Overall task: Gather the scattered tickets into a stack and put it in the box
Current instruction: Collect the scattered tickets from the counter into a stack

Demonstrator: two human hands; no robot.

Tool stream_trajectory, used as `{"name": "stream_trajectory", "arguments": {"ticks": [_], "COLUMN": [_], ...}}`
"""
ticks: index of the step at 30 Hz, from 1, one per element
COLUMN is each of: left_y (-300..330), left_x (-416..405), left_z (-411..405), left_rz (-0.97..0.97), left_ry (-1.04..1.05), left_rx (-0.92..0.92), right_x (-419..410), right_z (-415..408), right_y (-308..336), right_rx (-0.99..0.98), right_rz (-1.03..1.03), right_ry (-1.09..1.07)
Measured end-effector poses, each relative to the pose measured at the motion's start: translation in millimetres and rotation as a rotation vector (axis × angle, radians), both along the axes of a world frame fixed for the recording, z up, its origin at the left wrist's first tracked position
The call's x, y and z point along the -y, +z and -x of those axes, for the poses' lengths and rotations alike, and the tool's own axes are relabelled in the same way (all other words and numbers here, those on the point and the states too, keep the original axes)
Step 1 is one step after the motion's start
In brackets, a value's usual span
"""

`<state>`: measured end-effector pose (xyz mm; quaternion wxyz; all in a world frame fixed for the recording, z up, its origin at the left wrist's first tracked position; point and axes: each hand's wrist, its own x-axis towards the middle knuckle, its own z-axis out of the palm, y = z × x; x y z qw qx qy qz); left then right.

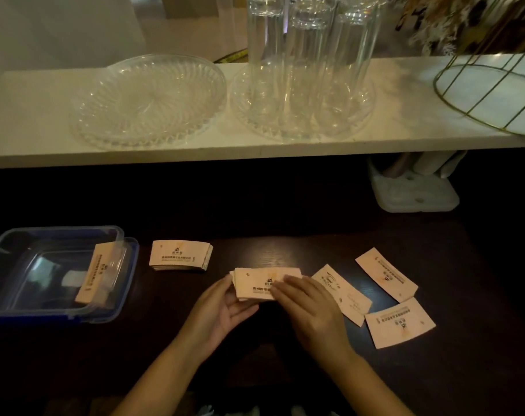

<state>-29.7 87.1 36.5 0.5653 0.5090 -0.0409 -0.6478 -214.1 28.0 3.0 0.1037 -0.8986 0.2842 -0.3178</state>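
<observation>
Both hands hold a small stack of pale pink tickets [259,282] just above the dark table. My left hand [225,307] grips its left edge and underside; my right hand [309,307] lies over its right part. Three loose tickets lie to the right: one [346,295] beside my right hand, one [387,274] farther back, one [400,322] nearest the front. Another ticket stack [180,255] rests on the table to the left. The clear blue-rimmed box [3,259] stands at far left with a ticket bundle [96,271] leaning inside it.
A white shelf [30,127] runs across the back, carrying a clear glass plate [147,100], a second plate with tall glasses [303,70] and a gold wire basket [492,85]. A white plastic holder [417,190] sits under the shelf at right.
</observation>
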Motion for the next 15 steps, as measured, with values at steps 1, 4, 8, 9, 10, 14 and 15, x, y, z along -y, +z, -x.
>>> {"name": "stream_trajectory", "arguments": {"ticks": [1, 4, 8, 9, 10, 14, 15], "left_y": [0, -4, -10, -11, -12, -16, -17], "left_x": [0, -2, -5, -5, -6, -5, -4], "left_z": [2, 9, 9, 7, 5, 6, 7], "left_rz": [-0.008, -0.071, -0.107, -0.12, -0.131, -0.148, -0.156], "left_ry": [-0.022, -0.056, -0.036, -0.023, -0.01, 0.03, 0.038], "left_rx": [0.048, 0.165, 0.221, 0.235, 0.243, 0.245, 0.25], "right_x": [-2, -7, 3, 10, 17, 34, 35], "right_z": [3, 14, 41, 50, 59, 78, 79], "right_y": [-5, -15, -25, -28, -31, -42, -44], "right_rx": [-0.013, -0.088, -0.098, -0.096, -0.143, -0.44, -0.446], "right_rz": [-0.019, -0.066, -0.26, -0.35, -0.428, -0.526, -0.534], "right_ry": [0.01, 0.047, -0.257, -0.399, -0.507, -0.527, -0.519]}}
